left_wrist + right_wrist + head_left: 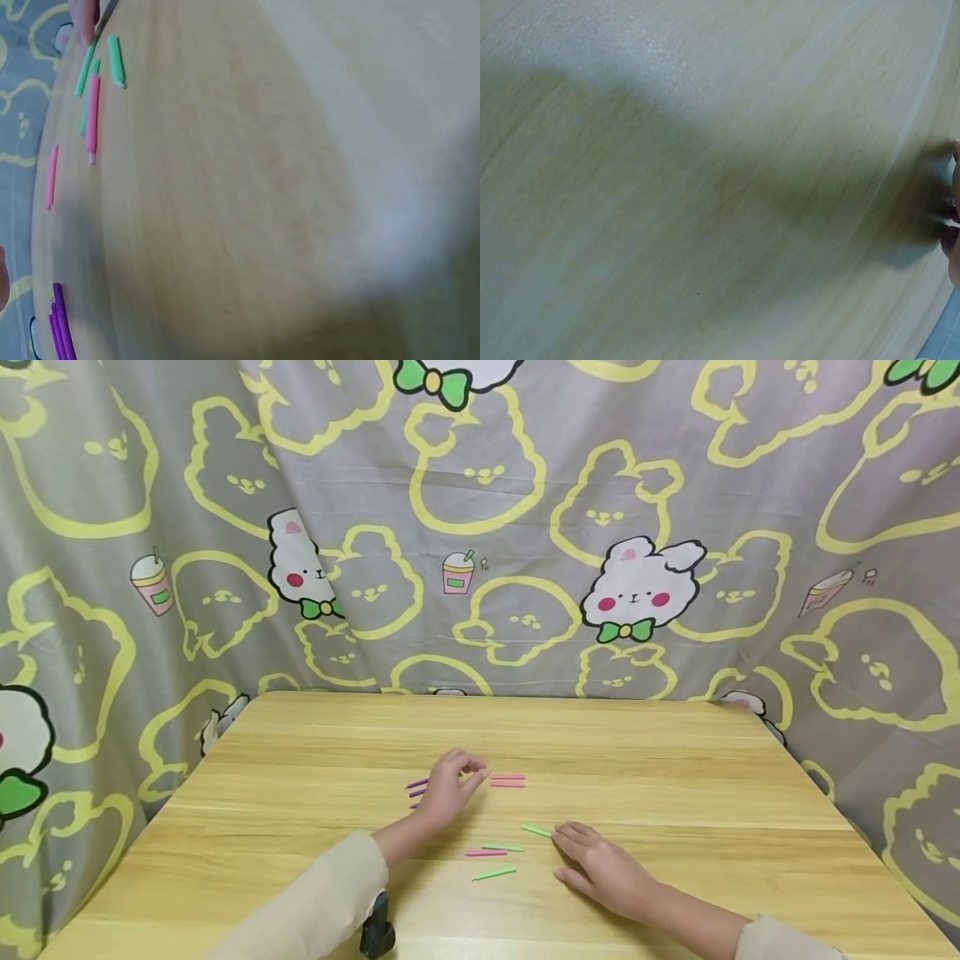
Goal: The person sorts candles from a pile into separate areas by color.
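Note:
My left hand [448, 787] hovers over the table with loosely bent fingers, its tips beside two pink sticks [507, 785]. No stick shows between its fingers. Thin purple sticks [417, 792] lie partly hidden behind that hand; the left wrist view shows several purple sticks [63, 322] side by side. The fingertips of my right hand [603, 872] touch the end of a green stick [536, 831], with the thumb apart from it. Nearer me lie a pink stick [486, 852] touching or close to a green stick [504, 847], and another green stick [494, 874].
The wooden table [675, 760] reaches back to a grey patterned curtain [517, 635] that hangs behind and at both sides. A black strap device [377, 928] sits at my left sleeve. The right wrist view shows mostly tabletop and shadow.

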A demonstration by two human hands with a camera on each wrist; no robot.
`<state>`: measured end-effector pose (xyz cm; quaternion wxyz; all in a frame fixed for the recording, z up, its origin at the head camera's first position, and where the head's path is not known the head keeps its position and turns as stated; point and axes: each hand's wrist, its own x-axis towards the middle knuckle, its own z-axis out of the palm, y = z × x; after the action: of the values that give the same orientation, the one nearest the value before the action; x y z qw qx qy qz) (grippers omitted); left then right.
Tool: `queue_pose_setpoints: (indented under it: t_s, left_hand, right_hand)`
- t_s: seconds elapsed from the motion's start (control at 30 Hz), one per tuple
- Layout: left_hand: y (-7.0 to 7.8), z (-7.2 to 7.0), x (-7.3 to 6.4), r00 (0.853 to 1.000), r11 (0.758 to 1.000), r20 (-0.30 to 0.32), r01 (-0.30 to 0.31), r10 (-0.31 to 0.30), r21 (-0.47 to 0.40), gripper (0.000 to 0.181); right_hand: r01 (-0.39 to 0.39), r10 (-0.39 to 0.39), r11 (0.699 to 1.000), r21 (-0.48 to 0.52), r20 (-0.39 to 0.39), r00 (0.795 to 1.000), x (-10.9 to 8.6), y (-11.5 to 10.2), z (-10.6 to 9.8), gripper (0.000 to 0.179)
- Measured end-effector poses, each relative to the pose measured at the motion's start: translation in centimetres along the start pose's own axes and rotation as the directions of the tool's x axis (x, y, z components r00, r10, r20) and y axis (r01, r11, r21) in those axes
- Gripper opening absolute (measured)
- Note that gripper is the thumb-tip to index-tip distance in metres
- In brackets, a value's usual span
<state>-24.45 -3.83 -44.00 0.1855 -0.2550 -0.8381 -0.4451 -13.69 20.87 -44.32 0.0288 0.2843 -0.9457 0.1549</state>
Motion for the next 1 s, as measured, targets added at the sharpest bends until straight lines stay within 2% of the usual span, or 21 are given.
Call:
queue_pose_setpoints:
  t_s: [0.07,0.3,0.7,1.0]
  left_hand:
    - [0.0,-0.2,-0.3,1.000,1.000,-0.002,-0.016,0.016,-0.008,0.011]
    - [0.5,-0.6,-1.2,0.993,0.994,0.045,0.110,-0.109,-0.018,0.005]
    - [0.1,-1.0,-2.8,0.990,0.992,0.071,0.125,-0.124,-0.012,0.011]
    - [0.0,-1.4,-3.9,0.988,0.992,0.096,0.124,-0.123,0.003,0.007]
  right_hand:
    - [-0.001,0.001,1.000,-0.001,0.000,1.000,0.0,0.0,0.0,0.048]
    - [0.006,-0.006,1.000,-0.004,-0.010,1.000,0.1,-0.1,-0.1,0.048]
    - [-0.003,0.003,1.000,-0.002,-0.009,1.000,0.1,-0.2,0.0,0.048]
    - [-0.005,0.005,1.000,-0.007,-0.012,1.000,0.0,-0.2,0.0,0.048]
